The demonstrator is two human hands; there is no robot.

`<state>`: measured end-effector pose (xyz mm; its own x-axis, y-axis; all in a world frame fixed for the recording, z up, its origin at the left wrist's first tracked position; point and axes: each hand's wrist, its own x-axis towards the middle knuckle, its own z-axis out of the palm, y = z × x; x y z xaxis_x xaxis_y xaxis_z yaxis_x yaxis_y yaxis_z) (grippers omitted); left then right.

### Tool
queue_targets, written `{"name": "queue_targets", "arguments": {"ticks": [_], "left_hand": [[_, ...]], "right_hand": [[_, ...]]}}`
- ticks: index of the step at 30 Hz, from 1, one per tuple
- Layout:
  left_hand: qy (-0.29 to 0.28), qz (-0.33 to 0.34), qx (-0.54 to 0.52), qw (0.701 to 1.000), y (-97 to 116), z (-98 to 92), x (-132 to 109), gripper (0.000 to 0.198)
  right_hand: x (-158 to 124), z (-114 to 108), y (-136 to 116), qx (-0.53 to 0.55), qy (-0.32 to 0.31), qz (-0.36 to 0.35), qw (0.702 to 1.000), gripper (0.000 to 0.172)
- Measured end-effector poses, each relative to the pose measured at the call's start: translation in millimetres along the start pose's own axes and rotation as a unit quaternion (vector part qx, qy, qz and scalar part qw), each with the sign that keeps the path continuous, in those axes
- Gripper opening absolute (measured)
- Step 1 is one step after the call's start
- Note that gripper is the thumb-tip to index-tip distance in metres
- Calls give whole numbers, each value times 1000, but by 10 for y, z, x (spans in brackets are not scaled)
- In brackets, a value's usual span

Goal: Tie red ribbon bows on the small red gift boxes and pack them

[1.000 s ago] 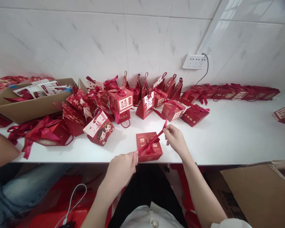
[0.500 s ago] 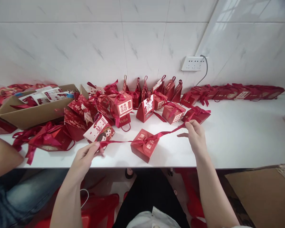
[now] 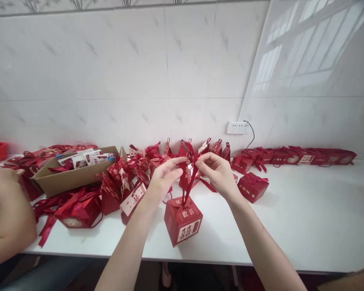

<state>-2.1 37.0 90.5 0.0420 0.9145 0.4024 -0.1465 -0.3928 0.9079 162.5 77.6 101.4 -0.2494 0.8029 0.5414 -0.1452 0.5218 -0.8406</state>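
A small red gift box [image 3: 183, 220] with a white label stands on the white table [image 3: 291, 218] in front of me. Its dark red ribbon [image 3: 190, 178] runs straight up from the box top. Both my hands meet above the box at the ribbon's upper end. My left hand [image 3: 164, 176] pinches the ribbon from the left, and my right hand [image 3: 216, 171] pinches it from the right, fingers curled around it.
Several finished red boxes [image 3: 130, 182] with bows crowd the table behind. A cardboard box [image 3: 75, 176] of cards sits at left, flat red packs [image 3: 303, 157] along the wall at right, a wall socket [image 3: 238, 127] above. Another person's arm [image 3: 9, 214] reaches in at far left.
The ribbon ends were stretched out sideways, left and right; now both hands have come together above the box, holding the ribbon upward. The box stands upright and the camera has tilted up.
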Motion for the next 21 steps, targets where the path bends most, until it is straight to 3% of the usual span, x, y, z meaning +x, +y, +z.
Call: {"name": "queue_targets", "arguments": {"ticks": [8,11,12,14,16,17,21], "left_hand": [[23,2,61,998,-39,-46,-88,36],[76,0,137,988,-62,-180,-118,27],[118,0,190,975,-84,-245,-139,25],[213,8,330,920,-162,-375,-206,24],[240,9,456,857,-283,-453,-309,21],[208,2,497,843,-357,-458,-369,19],[-39,-41,537,841,-676,-278,-585,11]], "right_hand": [[-44,44,-11,7,8,-5,1000,24],[-138,-89,-1,4,24,-7,1000,27],[-182,-154,14,3,8,-1,1000,26],[-273,-277,76,-12,-43,24,999,30],[-359,-342,189,-72,-89,49,992,37],[-398,-341,263,-122,-106,56,985,35],[-531,-189,609,-319,-216,31,922,11]]}}
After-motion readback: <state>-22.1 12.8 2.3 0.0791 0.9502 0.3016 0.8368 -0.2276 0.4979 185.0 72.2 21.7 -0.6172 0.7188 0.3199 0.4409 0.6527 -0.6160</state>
